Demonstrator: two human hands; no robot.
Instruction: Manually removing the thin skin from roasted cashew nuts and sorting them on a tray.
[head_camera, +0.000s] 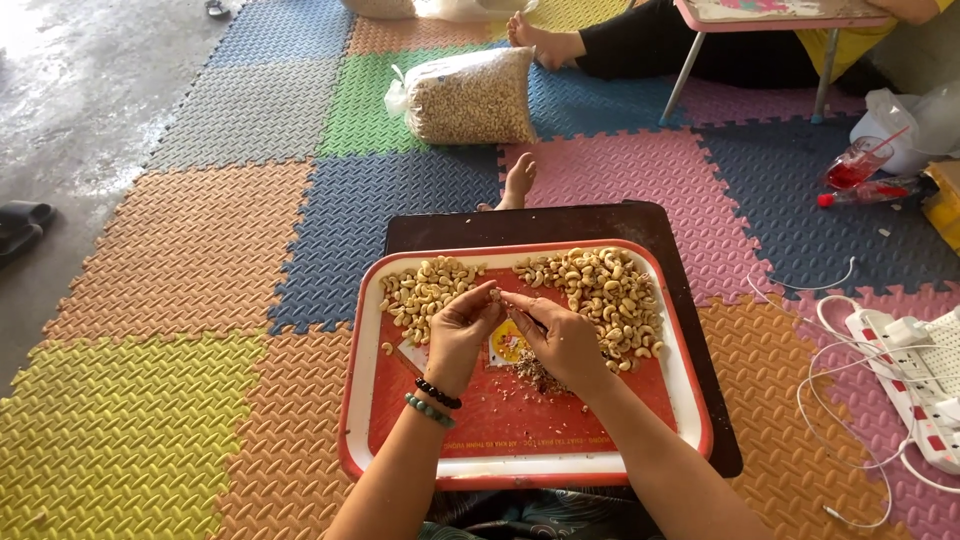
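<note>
1. The floor was covered with interlocking foam mats (190, 250) in many colours, and a strip of bare grey concrete lay at 10 o'clock.
2. A low dark brown table (560, 222) stood at the centre and carried a red rectangular plastic tray with a white rim (520, 468).
3. On the tray, one heap of pale cashew nuts (425, 290) lay at 11 o'clock and a bigger heap (605, 300) at 1 o'clock; a small pile of brown skin scraps (535, 372) lay near the middle.
4. The left hand (462, 330) was closed narrowly, pinching a single cashew kernel (494, 293) at its fingertips above the tray.
5. The right hand (562, 340) was also closed, and its fingertips met the same kernel; it seemed to grip a thin dark tool, but I could not tell this for sure.
6. A clear plastic bag full of cashews (470, 97) lay on the mats at 12 o'clock.
7. Another person sat at 1 o'clock, with a bare foot (535, 38) beside a small pink table (780, 15).
8. A white power strip with cables (915, 375) lay at 3 o'clock.
</note>
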